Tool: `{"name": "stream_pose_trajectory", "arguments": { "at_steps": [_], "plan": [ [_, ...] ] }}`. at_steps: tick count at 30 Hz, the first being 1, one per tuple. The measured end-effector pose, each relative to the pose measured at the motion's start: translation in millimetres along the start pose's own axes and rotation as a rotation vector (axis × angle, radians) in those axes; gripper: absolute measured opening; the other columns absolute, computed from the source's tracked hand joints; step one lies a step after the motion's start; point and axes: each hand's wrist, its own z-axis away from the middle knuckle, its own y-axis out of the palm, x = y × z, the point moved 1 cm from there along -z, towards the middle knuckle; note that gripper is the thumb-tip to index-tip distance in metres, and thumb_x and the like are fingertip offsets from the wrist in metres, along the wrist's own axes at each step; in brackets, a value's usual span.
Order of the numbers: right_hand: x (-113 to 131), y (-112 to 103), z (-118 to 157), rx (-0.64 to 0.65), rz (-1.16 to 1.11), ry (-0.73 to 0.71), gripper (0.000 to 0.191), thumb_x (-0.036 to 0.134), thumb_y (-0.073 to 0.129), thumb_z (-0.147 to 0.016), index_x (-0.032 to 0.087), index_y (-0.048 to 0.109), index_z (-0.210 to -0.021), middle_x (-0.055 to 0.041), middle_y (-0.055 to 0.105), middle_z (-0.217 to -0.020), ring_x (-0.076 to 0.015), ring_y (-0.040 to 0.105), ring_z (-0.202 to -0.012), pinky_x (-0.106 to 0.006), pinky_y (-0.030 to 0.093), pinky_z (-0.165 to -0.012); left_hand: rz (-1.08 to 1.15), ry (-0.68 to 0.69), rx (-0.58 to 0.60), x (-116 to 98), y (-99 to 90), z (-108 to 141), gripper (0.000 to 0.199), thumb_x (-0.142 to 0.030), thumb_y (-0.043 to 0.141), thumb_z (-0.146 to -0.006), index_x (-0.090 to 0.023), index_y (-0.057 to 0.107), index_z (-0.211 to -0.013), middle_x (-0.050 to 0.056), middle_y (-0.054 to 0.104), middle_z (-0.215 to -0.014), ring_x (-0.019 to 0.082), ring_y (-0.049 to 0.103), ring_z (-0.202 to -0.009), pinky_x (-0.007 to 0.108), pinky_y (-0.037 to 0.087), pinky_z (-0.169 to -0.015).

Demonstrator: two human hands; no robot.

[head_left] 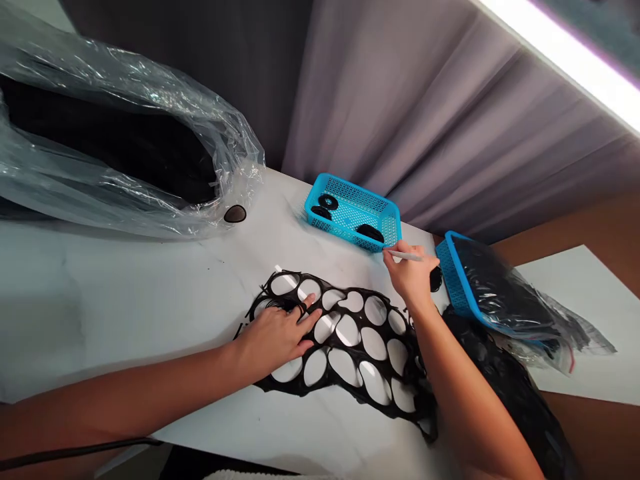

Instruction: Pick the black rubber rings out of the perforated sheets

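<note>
A black sheet with several rows of large round holes (367,319) lies on the white table, its edges uneven. My left hand (280,330) rests on the left part of this sheet with its fingers spread. Some dark thin loops show by those fingers, too small to tell apart. My right hand (413,270) is closed around a slim white pen-like stick (406,255), beside the near right corner of a blue plastic basket (320,230). Inside that basket are black ring-shaped pieces (328,202) and a black oval bundle (370,233).
At the far left lies a big clear plastic bag (235,167) with black material inside. A dark oval piece (235,213) is at its edge. On the right stand a second blue basket (457,280) with bagged black items (505,287) and a black heap (505,367). Grey curtains (400,100) hang behind.
</note>
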Motion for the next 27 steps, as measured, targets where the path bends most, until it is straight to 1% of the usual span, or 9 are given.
{"name": "stream_pose_trajectory", "arguments": {
  "at_steps": [2, 5, 7, 9, 13, 17, 22, 24, 27],
  "plan": [
    [6.7, 0.7, -2.8, 0.165, -0.241, 0.022, 0.02, 0.032, 0.06, -0.082, 0.021, 0.056, -0.066, -0.0056, 0.069, -0.072, -0.0256, 0.06, -0.077, -0.039, 0.038, -0.077, -0.002, 0.015, -0.026, 2.6, -3.2, 4.0, 0.057, -0.045, 0.067, -0.091, -0.024, 0.054, -0.142, 0.015, 0.053, -0.148, 0.017, 0.069, -0.065, 0.032, 0.05, -0.058],
    [35.9, 7.7, 23.3, 0.448, -0.613, -0.01, 0.02, 0.035, 0.063, -0.081, 0.022, 0.056, -0.067, -0.0037, 0.072, -0.078, -0.0216, 0.062, -0.074, -0.033, 0.043, -0.07, -0.044, -0.035, -0.089, 8.5, -7.5, 12.3, 0.058, -0.043, 0.067, -0.092, -0.018, 0.054, -0.142, 0.018, 0.06, -0.138, 0.018, 0.068, -0.067, 0.031, 0.048, -0.059],
    [55.8, 14.9, 47.3, 0.586, -0.728, -0.047, 0.019, 0.033, 0.064, -0.082, 0.022, 0.055, -0.068, -0.0037, 0.074, -0.085, -0.0207, 0.065, -0.077, -0.031, 0.046, -0.071, -0.068, -0.08, -0.091, 12.3, -7.5, 17.4, 0.053, -0.042, 0.068, -0.092, -0.015, 0.058, -0.137, 0.018, 0.064, -0.131, 0.019, 0.069, -0.068, 0.032, 0.047, -0.06],
    [68.7, 22.8, 67.0, 0.663, -0.757, -0.081, 0.018, 0.031, 0.064, -0.083, 0.022, 0.055, -0.07, -0.0036, 0.075, -0.088, -0.0204, 0.065, -0.08, -0.031, 0.047, -0.073, -0.063, -0.094, -0.068, 14.6, -5.4, 21.1, 0.052, -0.042, 0.07, -0.09, -0.016, 0.06, -0.134, 0.017, 0.065, -0.13, 0.02, 0.069, -0.068, 0.032, 0.047, -0.06],
    [73.2, 34.8, 85.2, 0.681, -0.798, -0.072, 0.018, 0.032, 0.064, -0.086, 0.022, 0.054, -0.073, -0.0037, 0.074, -0.091, -0.021, 0.065, -0.084, -0.032, 0.048, -0.075, -0.037, -0.107, -0.053, 15.0, -1.2, 24.9, 0.054, -0.041, 0.072, -0.089, -0.02, 0.058, -0.136, 0.015, 0.064, -0.133, 0.021, 0.07, -0.075, 0.032, 0.048, -0.062],
    [72.2, 37.9, 87.6, 0.663, -0.816, -0.068, 0.018, 0.032, 0.064, -0.087, 0.023, 0.055, -0.075, -0.0032, 0.073, -0.09, -0.0207, 0.064, -0.083, -0.033, 0.049, -0.075, -0.011, -0.128, -0.049, 13.8, -0.1, 25.8, 0.054, -0.04, 0.072, -0.088, -0.022, 0.058, -0.137, 0.013, 0.062, -0.137, 0.022, 0.071, -0.08, 0.032, 0.049, -0.063],
    [75.3, 36.0, 87.2, 0.652, -0.779, -0.091, 0.02, 0.03, 0.064, -0.087, 0.023, 0.054, -0.073, -0.0027, 0.073, -0.087, -0.0206, 0.065, -0.08, -0.033, 0.049, -0.074, 0.03, -0.137, -0.076, 13.2, 1.0, 25.6, 0.053, -0.038, 0.073, -0.088, -0.021, 0.058, -0.136, 0.014, 0.062, -0.137, 0.023, 0.071, -0.084, 0.033, 0.05, -0.065],
    [76.3, 34.9, 86.7, 0.631, -0.743, -0.125, 0.019, 0.029, 0.064, -0.088, 0.023, 0.054, -0.073, -0.0021, 0.073, -0.086, -0.0202, 0.064, -0.078, -0.033, 0.047, -0.074, 0.036, -0.14, -0.075, 13.2, 0.9, 25.5, 0.053, -0.036, 0.072, -0.088, -0.021, 0.058, -0.136, 0.014, 0.062, -0.137, 0.023, 0.071, -0.084, 0.033, 0.051, -0.064],
    [79.2, 32.7, 88.2, 0.576, -0.605, -0.222, 0.017, 0.025, 0.064, -0.089, 0.023, 0.056, -0.075, -0.002, 0.074, -0.086, -0.0203, 0.063, -0.078, -0.036, 0.044, -0.08, 0.028, -0.128, -0.06, 13.1, -0.4, 25.6, 0.053, -0.036, 0.071, -0.089, -0.02, 0.057, -0.138, 0.014, 0.061, -0.137, 0.023, 0.071, -0.082, 0.034, 0.051, -0.063]
  ]
}}
